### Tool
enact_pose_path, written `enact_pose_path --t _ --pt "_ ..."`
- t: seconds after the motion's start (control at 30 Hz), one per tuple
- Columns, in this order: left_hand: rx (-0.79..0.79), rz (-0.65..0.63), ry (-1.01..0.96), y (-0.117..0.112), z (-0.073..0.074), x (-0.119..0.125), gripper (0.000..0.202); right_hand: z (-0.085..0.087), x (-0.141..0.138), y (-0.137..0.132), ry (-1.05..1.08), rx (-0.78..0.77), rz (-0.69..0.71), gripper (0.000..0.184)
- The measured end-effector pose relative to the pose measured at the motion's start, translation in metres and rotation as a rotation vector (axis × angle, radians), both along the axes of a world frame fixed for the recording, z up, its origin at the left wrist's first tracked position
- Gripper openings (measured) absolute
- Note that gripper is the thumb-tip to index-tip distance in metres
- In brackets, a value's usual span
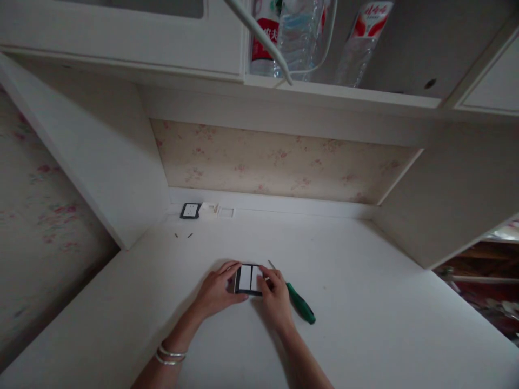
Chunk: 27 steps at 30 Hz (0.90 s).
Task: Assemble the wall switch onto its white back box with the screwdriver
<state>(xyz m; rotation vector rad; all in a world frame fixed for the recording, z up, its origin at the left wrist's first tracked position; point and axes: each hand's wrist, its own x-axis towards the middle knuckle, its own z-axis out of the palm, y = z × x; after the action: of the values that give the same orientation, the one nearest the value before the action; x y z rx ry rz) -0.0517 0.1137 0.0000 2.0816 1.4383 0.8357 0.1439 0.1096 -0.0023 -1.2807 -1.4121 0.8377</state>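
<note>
Near the middle of the white desk is a two-rocker wall switch (245, 277) with white keys and a dark frame. My left hand (214, 290) grips its left side, thumb at the lower edge and fingers at the upper left corner. On the right side, my right hand (275, 297) is closed around the edge, with fingertips over the right key. Just right of that hand lies a screwdriver (300, 303) with a green handle, its thin shaft partly hidden behind the fingers. The switch's underside is hidden.
At the back left stand a dark-framed socket (190, 210), a white box-like part (208, 209) and a white frame (226, 212). Two small dark screws (190, 235) lie before them. Overhead, a shelf (344, 93) holds plastic bottles (298, 38); a pale curved rod (263, 39) hangs in front.
</note>
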Motion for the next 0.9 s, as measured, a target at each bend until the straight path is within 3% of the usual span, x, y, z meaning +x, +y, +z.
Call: enact_pose_path --t 0.53,0.9 --pt "0.012 0.004 0.015 0.0001 0.0012 0.0012 0.077 -0.0055 -0.0046 -0.0024 -0.142 0.069 -0.036 0.034" --pt "-0.003 0.000 0.006 -0.0014 0.0040 0.0011 0.076 -0.0082 0.0000 0.0036 -0.117 0.050 0.112 0.040"
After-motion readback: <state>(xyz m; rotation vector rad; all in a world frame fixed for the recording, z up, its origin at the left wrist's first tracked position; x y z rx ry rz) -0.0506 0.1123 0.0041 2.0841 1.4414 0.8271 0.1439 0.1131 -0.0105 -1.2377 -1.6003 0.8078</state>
